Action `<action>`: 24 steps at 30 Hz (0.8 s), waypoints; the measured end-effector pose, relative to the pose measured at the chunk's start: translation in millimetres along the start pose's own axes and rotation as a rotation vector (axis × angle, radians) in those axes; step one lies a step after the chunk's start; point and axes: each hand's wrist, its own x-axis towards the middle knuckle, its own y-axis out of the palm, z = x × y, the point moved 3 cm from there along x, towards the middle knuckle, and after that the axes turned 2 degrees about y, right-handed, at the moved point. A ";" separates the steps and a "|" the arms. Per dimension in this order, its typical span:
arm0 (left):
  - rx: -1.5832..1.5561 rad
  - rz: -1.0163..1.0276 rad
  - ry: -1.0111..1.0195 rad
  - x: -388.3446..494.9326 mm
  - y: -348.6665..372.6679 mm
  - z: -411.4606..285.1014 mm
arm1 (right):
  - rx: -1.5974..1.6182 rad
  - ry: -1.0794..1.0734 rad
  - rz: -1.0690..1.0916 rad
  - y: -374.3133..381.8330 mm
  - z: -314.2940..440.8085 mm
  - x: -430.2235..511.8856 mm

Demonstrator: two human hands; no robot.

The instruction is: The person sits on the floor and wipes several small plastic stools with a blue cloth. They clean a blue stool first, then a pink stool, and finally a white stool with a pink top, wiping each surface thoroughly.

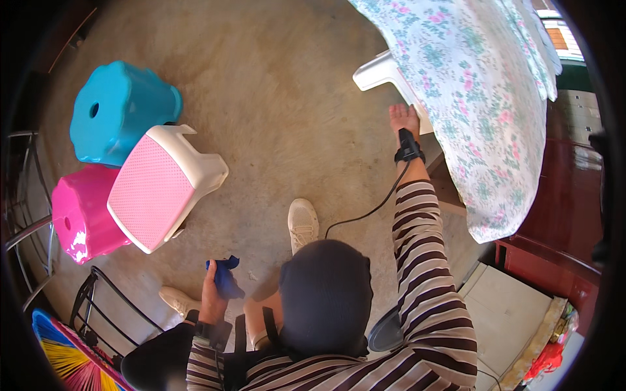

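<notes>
My left hand (pixel 214 295) holds a crumpled blue cloth (pixel 226 279) low at the left of my legs. My right hand (pixel 404 118) reaches out to the upper right, its fingers extended beside the leg of a white plastic stool (pixel 383 71). Part of that stool is hidden under a floral cloth (pixel 469 112); whether my fingers press on it I cannot tell. At the left, a pink-topped white step stool (pixel 151 193) leans close to a turquoise plastic stool (pixel 112 115) and a bright pink stool (pixel 83 215).
Metal-framed chairs (pixel 36 234) stand at the left edge, with a multicoloured woven seat (pixel 73 352) below. A dark red wooden cabinet (pixel 552 264) and a cardboard box (pixel 506 298) are at the right. A black cable (pixel 364 216) runs from my right wrist toward my head.
</notes>
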 end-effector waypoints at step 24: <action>0.010 0.151 0.120 -37.5 16.9 5.3 | -0.285 0.391 0.028 9.8 -29.8 -183.7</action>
